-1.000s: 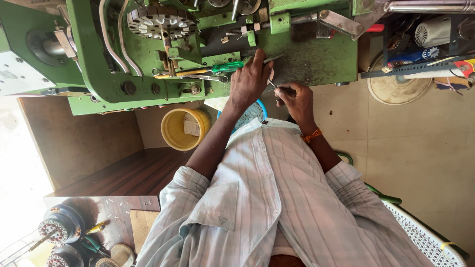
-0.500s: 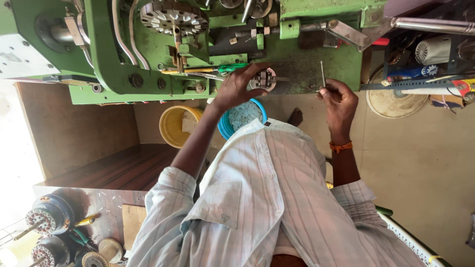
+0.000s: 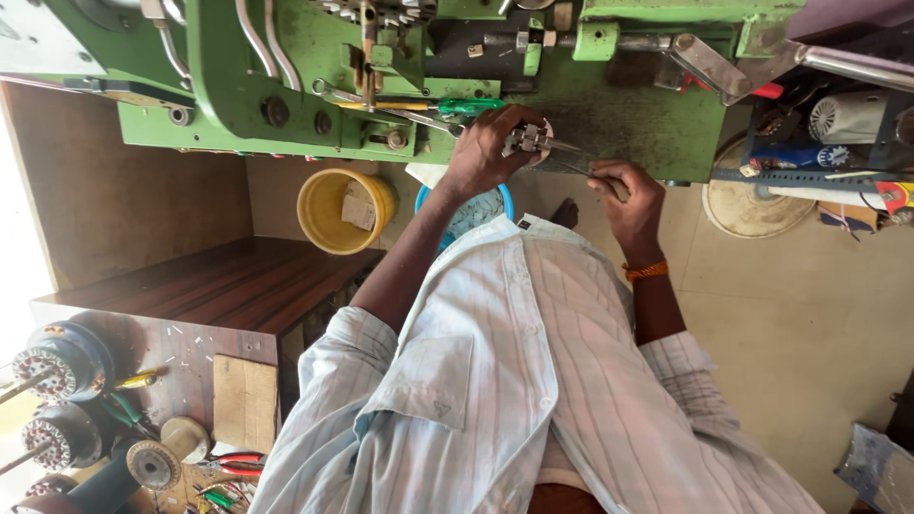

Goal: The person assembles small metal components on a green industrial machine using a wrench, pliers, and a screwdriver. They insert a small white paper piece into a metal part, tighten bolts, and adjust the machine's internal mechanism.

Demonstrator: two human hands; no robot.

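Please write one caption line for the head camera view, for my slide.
At a green machine, the left hand holds a small metal part while the right hand brings a thin rod to it.

The green machine [image 3: 619, 124] runs off the top edge; the left hand [image 3: 486, 152] covers most of the small metal part [image 3: 529, 139].

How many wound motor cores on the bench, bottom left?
2 clear: one core at the left edge, another just below it. A third may sit at the bottom corner, cut off.
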